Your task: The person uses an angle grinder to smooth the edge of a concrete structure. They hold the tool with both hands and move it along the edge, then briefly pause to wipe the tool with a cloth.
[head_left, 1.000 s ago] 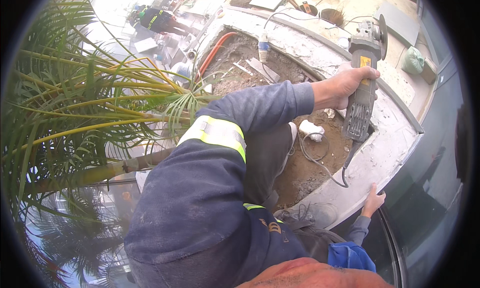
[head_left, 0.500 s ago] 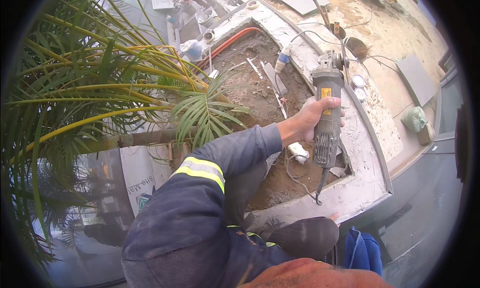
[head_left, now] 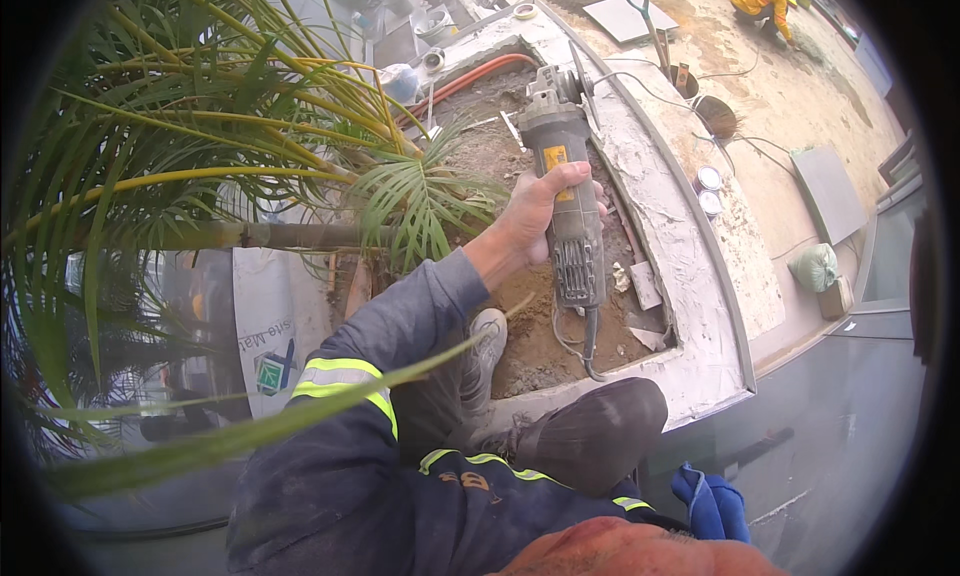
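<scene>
A worker's left hand (head_left: 535, 211) gripped a grey angle grinder (head_left: 578, 251) around its body, thumb across the top and fingers curled beneath, over the soil (head_left: 525, 351) of a white-rimmed planter (head_left: 690, 266). The tool's long axis ran away from the worker, gear head and disc (head_left: 586, 88) at the far end, the disc edge-on on the right side, the power cord (head_left: 590, 341) trailing from the near end. The left forearm reached it from the lower left; the right hand was out of sight, its grip impossible to tell. Palm fronds (head_left: 415, 201) spread to the left.
</scene>
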`<state>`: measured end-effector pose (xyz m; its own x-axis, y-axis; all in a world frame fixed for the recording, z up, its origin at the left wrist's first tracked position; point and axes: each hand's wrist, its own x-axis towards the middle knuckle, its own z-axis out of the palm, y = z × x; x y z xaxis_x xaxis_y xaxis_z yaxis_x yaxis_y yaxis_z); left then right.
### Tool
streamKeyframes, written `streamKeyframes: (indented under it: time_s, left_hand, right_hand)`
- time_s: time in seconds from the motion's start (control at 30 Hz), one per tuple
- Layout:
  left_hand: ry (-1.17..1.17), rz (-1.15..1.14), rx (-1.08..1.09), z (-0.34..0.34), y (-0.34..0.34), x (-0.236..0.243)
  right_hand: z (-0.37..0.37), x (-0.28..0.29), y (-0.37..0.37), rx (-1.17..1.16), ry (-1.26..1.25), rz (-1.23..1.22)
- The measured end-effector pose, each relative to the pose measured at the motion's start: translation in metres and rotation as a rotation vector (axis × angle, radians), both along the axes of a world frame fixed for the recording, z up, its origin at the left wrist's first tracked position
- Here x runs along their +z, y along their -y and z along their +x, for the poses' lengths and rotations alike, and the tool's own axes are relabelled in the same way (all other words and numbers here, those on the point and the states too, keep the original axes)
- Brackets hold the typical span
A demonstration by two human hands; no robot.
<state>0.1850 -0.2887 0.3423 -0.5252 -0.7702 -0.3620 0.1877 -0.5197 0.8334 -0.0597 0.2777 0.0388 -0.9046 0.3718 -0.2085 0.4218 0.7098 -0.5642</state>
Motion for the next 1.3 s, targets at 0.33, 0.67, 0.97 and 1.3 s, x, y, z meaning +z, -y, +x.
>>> streamKeyframes:
  time_s: [0.33,0.67,0.97,1.3]
  left_hand:
    - [-0.028,-0.031,-0.131,0.041,0.003,-0.063]
    - [-0.141,0.038,-0.251,0.091,0.034,-0.072]
    - [-0.303,0.167,-0.403,0.080,0.033,-0.101]
    - [-0.403,0.273,-0.540,0.053,0.033,-0.123]
  right_hand:
    - [0.095,-0.069,0.061,0.100,0.100,0.047]
    - [0.186,-0.126,0.141,0.242,0.220,-0.213]
    - [0.197,-0.048,0.145,0.484,0.675,-0.009]
    - [0.055,0.221,0.289,1.241,0.116,0.241]
